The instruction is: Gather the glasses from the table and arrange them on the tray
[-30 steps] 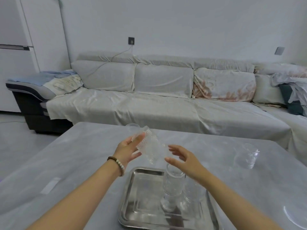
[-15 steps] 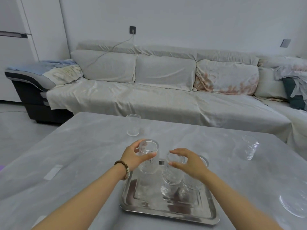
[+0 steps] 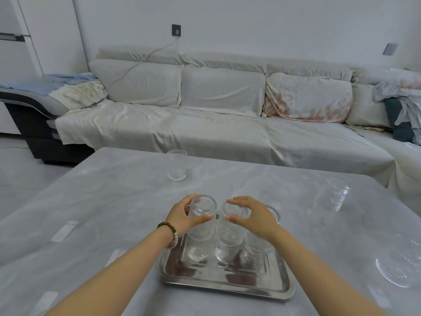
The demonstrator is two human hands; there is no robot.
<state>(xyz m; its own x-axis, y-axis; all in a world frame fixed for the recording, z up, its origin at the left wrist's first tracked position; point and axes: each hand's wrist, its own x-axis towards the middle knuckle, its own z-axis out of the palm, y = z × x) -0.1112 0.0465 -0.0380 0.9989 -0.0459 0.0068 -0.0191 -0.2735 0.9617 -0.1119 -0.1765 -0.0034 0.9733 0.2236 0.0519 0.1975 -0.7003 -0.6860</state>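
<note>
Standing upright over the tray (image 3: 224,284), a ribbed glass (image 3: 201,221) is clamped in the left hand (image 3: 182,216), lower than half a second ago. The right hand (image 3: 252,216) curls loosely, fingers (image 3: 237,201) apart, over the middle glass (image 3: 229,233). Two glasses (image 3: 177,165) remain on the worktop (image 3: 114,201).

Steel tray (image 3: 218,285) on grey tabletop (image 3: 102,201), near edge. Three ribbed glasses upright in a row along its far side. Left hand (image 3: 184,218) grips the leftmost glass (image 3: 202,221); whether its base touches the tray is unclear. Right hand (image 3: 252,216) curls over the middle glass (image 3: 229,236), covering part of the rightmost glass (image 3: 258,244). Two more glasses stand beyond the tray: one far left (image 3: 177,164), one far right (image 3: 335,194).
</note>
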